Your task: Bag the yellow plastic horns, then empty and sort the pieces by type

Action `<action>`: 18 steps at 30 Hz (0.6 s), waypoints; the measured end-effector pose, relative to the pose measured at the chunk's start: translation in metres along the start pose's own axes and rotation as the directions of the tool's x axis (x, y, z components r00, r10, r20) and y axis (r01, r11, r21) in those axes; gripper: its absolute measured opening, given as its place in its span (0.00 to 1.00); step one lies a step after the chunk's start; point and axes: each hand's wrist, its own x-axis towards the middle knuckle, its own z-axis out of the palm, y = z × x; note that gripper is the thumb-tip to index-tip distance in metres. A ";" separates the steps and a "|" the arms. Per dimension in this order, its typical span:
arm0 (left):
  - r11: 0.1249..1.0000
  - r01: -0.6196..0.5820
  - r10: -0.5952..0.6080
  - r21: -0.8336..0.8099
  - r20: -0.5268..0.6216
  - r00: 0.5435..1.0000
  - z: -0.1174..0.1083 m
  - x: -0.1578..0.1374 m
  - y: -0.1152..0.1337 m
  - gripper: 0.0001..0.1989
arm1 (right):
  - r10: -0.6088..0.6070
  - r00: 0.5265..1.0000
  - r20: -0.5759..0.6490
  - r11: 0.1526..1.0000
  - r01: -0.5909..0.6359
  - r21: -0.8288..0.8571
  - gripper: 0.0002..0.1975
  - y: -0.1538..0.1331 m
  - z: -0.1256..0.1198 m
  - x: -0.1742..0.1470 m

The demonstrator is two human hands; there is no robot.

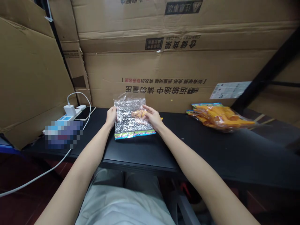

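Observation:
A clear, crinkled plastic bag is held up over the black table, its colourful printed header strip at the bottom, towards me. My left hand is closed on the bag's left edge. At the right edge, my right hand grips the bag with fingers spread over its front. An orange, patterned item shows through the film beside the right fingertips; a small orange tip sticks out past that hand. Whether the item lies inside or behind the bag I cannot tell.
Several filled bags of orange items lie piled on the right of the table. At left are a power strip with a white charger, a phone and a cable. Cardboard stands along the back.

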 end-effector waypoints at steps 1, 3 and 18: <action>1.000 -0.002 0.002 -0.023 -0.009 1.000 0.000 0.001 0.000 0.10 | -0.001 1.000 -0.007 1.000 0.001 0.000 0.28 0.000 0.000 0.000; 0.998 -0.016 0.015 -0.053 -0.025 1.000 -0.001 0.002 0.001 0.06 | 0.002 1.000 -0.017 1.000 -0.002 0.001 0.30 0.000 0.001 -0.001; 0.986 -0.016 -0.036 0.167 0.308 0.951 0.007 -0.008 -0.002 0.15 | -0.255 0.936 -0.244 0.962 0.218 -0.167 0.37 0.023 -0.023 0.027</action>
